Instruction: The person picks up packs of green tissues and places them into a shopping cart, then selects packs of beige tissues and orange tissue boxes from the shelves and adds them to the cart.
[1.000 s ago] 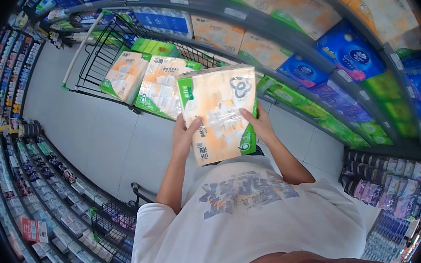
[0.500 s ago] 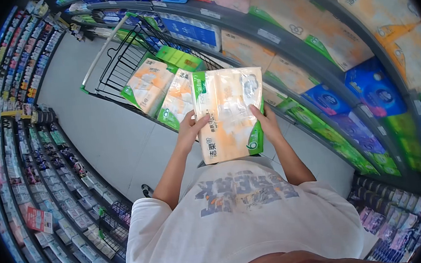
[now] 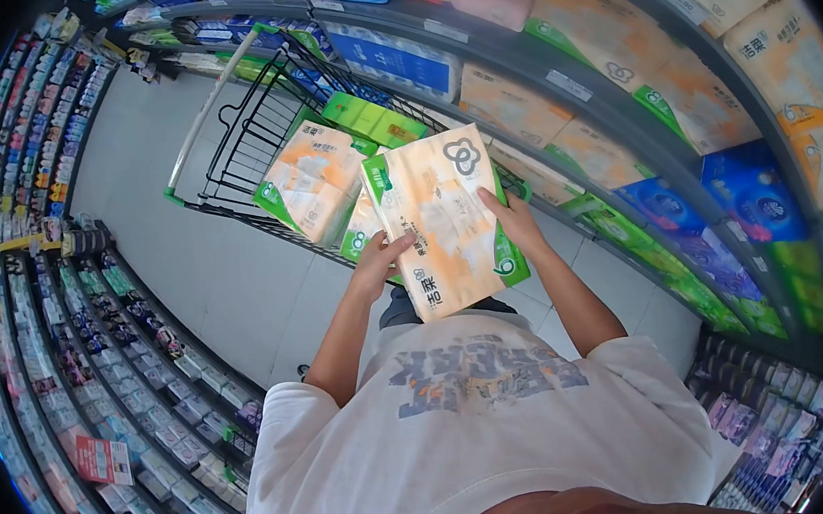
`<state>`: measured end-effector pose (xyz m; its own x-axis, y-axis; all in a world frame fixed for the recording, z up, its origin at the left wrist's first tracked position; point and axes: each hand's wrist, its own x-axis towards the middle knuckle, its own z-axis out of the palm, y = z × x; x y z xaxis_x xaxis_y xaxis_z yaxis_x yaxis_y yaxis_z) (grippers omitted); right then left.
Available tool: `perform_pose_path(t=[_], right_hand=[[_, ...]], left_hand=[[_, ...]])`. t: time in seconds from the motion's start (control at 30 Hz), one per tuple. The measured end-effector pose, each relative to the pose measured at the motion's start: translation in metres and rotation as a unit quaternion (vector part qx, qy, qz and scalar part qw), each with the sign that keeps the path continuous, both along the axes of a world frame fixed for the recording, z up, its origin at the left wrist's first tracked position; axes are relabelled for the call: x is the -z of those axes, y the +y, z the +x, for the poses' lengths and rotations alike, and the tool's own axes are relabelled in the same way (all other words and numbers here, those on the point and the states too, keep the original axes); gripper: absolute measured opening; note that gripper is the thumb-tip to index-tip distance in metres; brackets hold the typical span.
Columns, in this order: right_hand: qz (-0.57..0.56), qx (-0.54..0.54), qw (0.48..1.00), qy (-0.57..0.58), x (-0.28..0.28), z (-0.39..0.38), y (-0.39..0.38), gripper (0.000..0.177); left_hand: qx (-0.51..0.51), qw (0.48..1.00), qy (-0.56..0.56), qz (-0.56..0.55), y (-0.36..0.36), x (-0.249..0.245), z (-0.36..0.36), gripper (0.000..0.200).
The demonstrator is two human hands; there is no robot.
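A plastic-wrapped tissue pack (image 3: 447, 220), cream and orange with green corners, is held in front of my shirt. My left hand (image 3: 380, 265) grips its left edge, thumb on the front. On the right edge my right hand (image 3: 516, 223) grips in the same way. The fingers behind the pack are hidden. Just beyond it is a black wire shopping cart (image 3: 243, 179) with a light handle. Inside the cart lie an orange tissue pack (image 3: 314, 172), a green pack (image 3: 375, 118) and another orange pack (image 3: 360, 227), partly covered by the held one.
Shelves of tissue packs (image 3: 648, 50) curve along the right, with blue packs (image 3: 753, 193) lower down. On the left, a long rack (image 3: 99, 382) holds many small packaged goods and a red sign (image 3: 103, 460). Grey tiled floor (image 3: 159, 171) runs between them.
The held tissue pack has tilted, its top turning left and its lower end shifting right. Both hands keep hold of it. The view has shifted slightly, so the cart appears further right.
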<state>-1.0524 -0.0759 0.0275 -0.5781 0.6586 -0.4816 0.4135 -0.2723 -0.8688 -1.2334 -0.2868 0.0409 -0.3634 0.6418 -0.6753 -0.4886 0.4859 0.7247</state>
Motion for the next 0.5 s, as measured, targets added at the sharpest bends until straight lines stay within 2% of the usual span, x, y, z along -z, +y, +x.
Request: perform_pose_path(t=[0.13, 0.23, 0.43, 0.47, 0.5], right_hand=[[-0.007, -0.017, 1.0, 0.004, 0.006, -0.053, -0.014, 0.07], [-0.018, -0.05, 0.996, -0.066, 0.009, -0.098, -0.019, 0.064], [0.023, -0.178, 0.98, -0.081, 0.022, -0.187, -0.015, 0.074], [0.038, -0.217, 0.969, -0.114, 0.0, -0.202, -0.015, 0.077], [0.039, -0.215, 0.969, -0.113, 0.007, -0.216, -0.012, 0.077]], left_hand=[[-0.001, 0.999, -0.039, -0.002, -0.015, 0.015, -0.052, 0.069], [-0.026, 0.998, -0.065, 0.001, -0.027, 0.02, -0.086, 0.064], [-0.064, 0.994, -0.09, 0.014, -0.047, 0.036, -0.148, 0.063], [-0.101, 0.99, -0.097, 0.017, -0.046, 0.029, -0.156, 0.063], [-0.137, 0.985, -0.104, 0.021, -0.045, 0.022, -0.164, 0.064]])
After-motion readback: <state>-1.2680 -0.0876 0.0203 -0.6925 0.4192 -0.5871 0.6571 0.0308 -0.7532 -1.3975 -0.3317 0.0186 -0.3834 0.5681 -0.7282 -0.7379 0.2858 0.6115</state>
